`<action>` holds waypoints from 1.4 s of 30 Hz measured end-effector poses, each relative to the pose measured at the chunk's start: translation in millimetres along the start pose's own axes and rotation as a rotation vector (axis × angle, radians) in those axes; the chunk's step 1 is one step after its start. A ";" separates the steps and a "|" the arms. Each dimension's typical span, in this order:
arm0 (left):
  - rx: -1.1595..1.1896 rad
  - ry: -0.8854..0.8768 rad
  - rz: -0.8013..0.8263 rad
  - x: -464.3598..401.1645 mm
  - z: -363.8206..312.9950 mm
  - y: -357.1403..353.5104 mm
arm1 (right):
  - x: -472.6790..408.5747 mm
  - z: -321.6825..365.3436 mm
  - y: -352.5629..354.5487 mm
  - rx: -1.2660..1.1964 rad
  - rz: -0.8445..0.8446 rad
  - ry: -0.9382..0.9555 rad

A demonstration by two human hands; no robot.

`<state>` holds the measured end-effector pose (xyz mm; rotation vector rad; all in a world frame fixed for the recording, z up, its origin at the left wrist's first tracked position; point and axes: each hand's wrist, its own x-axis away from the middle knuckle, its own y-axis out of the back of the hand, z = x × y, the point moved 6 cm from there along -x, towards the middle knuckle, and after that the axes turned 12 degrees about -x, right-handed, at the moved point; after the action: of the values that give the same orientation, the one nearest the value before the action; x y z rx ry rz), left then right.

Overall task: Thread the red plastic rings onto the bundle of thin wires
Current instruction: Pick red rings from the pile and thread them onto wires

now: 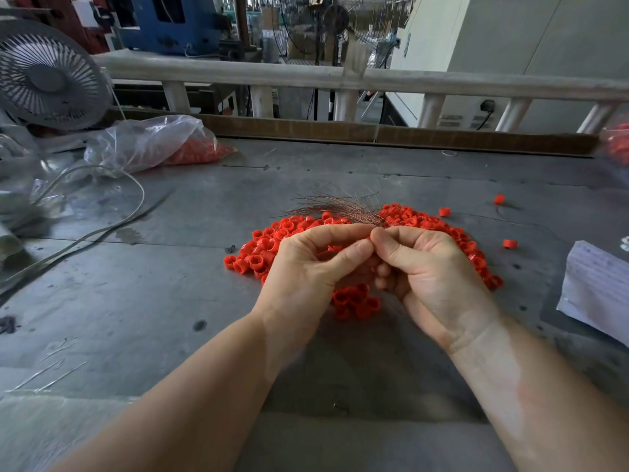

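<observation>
**Ring meeting wire at the fingertips**

Both hands are meeting above the pile of rings (258,257) on the grey worktop (170,301). The left hand (306,267) is pinching thumb against forefinger, and a sliver of red is showing at its fingertips, likely one ring. The right hand (429,270) is curling round the gathered end of the wires (340,207), which are fanning out from the pinch towards 11 o'clock, over the far edge of the pile. Loose rings are lying apart at 2 o'clock, and a bag (153,141) holding more is sitting at 10 o'clock.

The wires are looking thin, springy and quick to splay, so they are best pinched tight just behind the tips, keeping the strands together as one point. The rings are appearing light, hard and smooth, liable to slip or roll; gripping one by its outer wall is leaving the hole free.
</observation>
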<state>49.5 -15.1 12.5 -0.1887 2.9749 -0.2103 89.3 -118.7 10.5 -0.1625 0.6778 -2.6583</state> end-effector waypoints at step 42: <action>-0.680 -0.325 -0.187 6.5 -21.7 1.8 | 2.0 2.8 -3.2 0.267 0.076 0.090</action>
<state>39.4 -11.4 32.5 -0.5178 2.5816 0.7466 86.9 -118.2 14.5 0.0568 0.3418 -2.6628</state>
